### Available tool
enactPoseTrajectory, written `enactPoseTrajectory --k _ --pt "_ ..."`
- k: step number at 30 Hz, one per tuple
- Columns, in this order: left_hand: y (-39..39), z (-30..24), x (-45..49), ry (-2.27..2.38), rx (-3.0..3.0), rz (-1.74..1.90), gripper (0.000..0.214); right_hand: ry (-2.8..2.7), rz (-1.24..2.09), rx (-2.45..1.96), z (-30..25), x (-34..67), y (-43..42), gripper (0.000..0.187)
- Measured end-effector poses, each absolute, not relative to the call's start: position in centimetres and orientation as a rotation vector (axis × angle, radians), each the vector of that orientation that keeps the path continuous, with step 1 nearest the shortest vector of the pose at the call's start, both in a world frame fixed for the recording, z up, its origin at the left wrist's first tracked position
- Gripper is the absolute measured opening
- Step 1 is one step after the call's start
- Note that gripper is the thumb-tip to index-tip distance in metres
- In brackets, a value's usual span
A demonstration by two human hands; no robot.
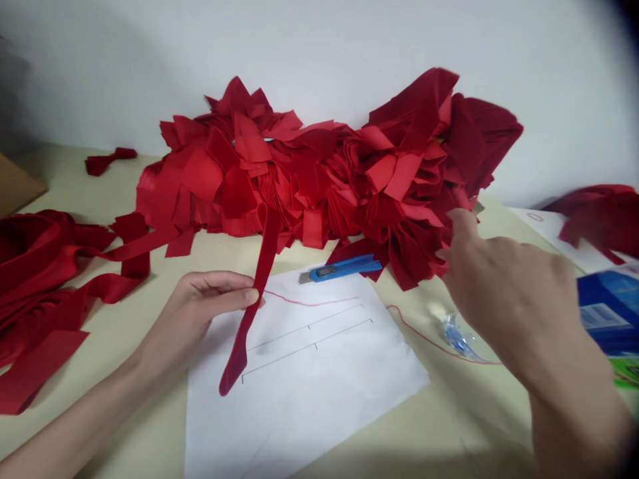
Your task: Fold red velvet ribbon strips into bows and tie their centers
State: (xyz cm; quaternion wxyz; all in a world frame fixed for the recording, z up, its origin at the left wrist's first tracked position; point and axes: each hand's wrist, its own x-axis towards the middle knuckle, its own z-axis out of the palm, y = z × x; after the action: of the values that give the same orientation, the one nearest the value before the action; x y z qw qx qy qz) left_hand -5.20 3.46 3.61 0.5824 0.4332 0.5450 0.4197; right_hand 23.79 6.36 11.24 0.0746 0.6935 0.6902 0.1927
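Note:
My left hand [219, 296] pinches a narrow folded strip of dark red velvet ribbon [254, 293] between thumb and fingers. The strip hangs slanted above a white sheet of paper [319, 399] marked with ruled lines. Near the pinch a thin red thread [309, 304] runs rightward over the paper. My right hand [509, 299] is at the right end of a big heap of cut red velvet ribbon pieces [309, 179]. Its fingertips are mostly hidden, so whether they grip a piece does not show. A blue box cutter [344, 267] lies between heap and paper, blade tip showing.
Long loose red ribbon [50, 266] lies in coils at the left. A small red ribbon piece [110, 159] rests near the wall. At the right are a crumpled clear-and-blue wrapper [459, 338], a blue package [606, 309] and more red fabric [604, 223].

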Motion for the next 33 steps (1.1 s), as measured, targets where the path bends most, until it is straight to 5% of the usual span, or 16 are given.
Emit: enactPoseTrajectory --k 3,5,9,11,15,24,33 --pt "3.5 3.4 -5.2 1.331 1.033 1.016 0.004 2.373 0.704 1.984 11.0 24.0 6.4 0.033" --pt "3.3 3.3 -5.0 1.329 1.077 1.001 0.005 2.747 0.415 1.941 10.2 22.8 6.4 0.034" --pt "2.7 3.5 -4.0 1.336 1.201 0.970 0.006 2.884 -1.455 1.502 7.6 18.4 5.9 0.038" --pt "2.5 3.6 -3.7 1.360 1.248 0.969 0.005 2.631 -1.878 1.318 6.5 16.4 5.5 0.046" --pt "2.5 3.6 -3.6 1.411 1.305 0.942 0.007 2.598 -1.658 1.304 5.8 15.1 5.1 0.023" --pt "1.7 3.5 -2.8 1.172 1.792 0.417 0.016 3.109 -0.482 1.272 8.3 16.6 5.2 0.027" --pt "3.9 2.8 -5.0 1.126 1.006 0.662 0.010 2.992 -1.142 1.595 9.7 20.1 8.8 0.033"
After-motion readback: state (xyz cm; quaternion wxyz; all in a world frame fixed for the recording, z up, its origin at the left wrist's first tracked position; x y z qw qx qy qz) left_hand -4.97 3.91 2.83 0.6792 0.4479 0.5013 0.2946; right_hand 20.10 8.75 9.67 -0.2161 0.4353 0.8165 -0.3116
